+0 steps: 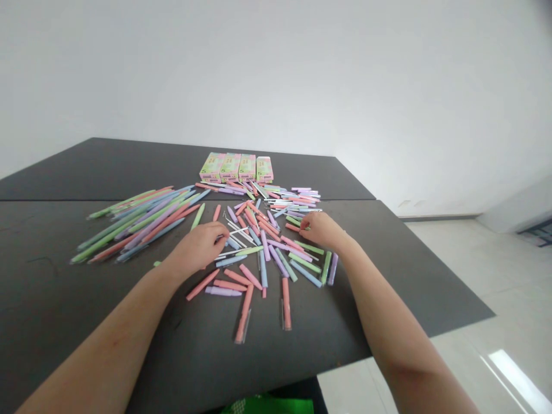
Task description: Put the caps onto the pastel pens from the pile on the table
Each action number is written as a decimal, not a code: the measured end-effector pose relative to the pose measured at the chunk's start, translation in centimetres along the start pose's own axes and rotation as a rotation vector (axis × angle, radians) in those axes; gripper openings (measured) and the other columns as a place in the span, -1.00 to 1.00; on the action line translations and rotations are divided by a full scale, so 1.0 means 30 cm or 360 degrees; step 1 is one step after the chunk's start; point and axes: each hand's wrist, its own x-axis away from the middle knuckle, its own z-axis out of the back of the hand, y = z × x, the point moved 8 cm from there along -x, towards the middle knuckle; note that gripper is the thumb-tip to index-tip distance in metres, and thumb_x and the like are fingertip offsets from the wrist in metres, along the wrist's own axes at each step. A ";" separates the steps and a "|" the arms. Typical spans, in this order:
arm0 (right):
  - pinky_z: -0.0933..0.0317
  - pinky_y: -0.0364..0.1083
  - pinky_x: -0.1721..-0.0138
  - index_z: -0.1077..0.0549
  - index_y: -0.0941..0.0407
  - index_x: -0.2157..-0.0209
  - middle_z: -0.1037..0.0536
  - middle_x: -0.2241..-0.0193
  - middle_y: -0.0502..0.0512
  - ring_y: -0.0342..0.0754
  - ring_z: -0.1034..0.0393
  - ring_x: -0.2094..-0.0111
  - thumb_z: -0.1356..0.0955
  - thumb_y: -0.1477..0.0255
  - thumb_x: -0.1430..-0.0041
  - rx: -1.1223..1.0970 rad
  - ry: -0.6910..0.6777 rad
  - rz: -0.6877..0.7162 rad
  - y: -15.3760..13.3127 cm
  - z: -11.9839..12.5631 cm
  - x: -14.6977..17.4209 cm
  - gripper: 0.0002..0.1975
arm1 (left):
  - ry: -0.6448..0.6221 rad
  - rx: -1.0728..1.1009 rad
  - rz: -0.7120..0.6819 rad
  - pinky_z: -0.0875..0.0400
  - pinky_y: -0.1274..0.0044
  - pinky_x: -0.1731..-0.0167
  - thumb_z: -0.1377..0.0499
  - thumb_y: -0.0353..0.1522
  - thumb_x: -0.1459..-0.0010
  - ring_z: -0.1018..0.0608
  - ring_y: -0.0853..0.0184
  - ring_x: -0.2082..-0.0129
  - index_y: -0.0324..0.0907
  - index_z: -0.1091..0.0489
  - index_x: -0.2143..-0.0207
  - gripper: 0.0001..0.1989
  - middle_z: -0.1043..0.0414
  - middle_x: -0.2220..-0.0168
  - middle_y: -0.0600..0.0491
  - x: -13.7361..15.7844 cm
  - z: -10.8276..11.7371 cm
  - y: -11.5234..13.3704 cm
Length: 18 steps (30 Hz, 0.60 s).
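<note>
Over the left of a scattered pile of pastel pen parts, my left hand (pixel 202 244) has its fingers curled in; what they hold is hidden. Thin white refills (pixel 241 234) lie just beside its fingertips. My right hand (pixel 323 230) is at the pile's right edge, thumb and fingers pinched together near a short coral pen part (pixel 292 227). I cannot make out what is in that pinch. Between the hands lie coral, purple, blue and green barrels and caps. Nearer to me are two coral pieces with transparent clips, a left one (pixel 244 315) and a right one (pixel 286 305).
Long pastel pens (pixel 142 224) lie in a heap on the left of the dark table (pixel 86 322). Four-sided printed boxes (pixel 230 167) stand in a row at the back. More refills and slim parts (pixel 293 198) lie before them. A white wall (pixel 276 75) rises behind.
</note>
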 end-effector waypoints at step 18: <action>-0.18 -0.20 0.47 -0.50 0.19 0.46 -0.57 0.51 0.07 -0.15 -0.39 0.50 -0.38 0.39 0.06 -0.1256 0.0057 -0.0050 0.017 0.045 0.013 -0.85 | 0.0294 0.0273 0.0059 -0.37 0.40 0.00 0.01 -0.30 -0.25 -0.52 0.20 0.07 -0.18 -0.42 0.06 -0.69 -0.48 0.05 -0.07 0.008 0.054 0.047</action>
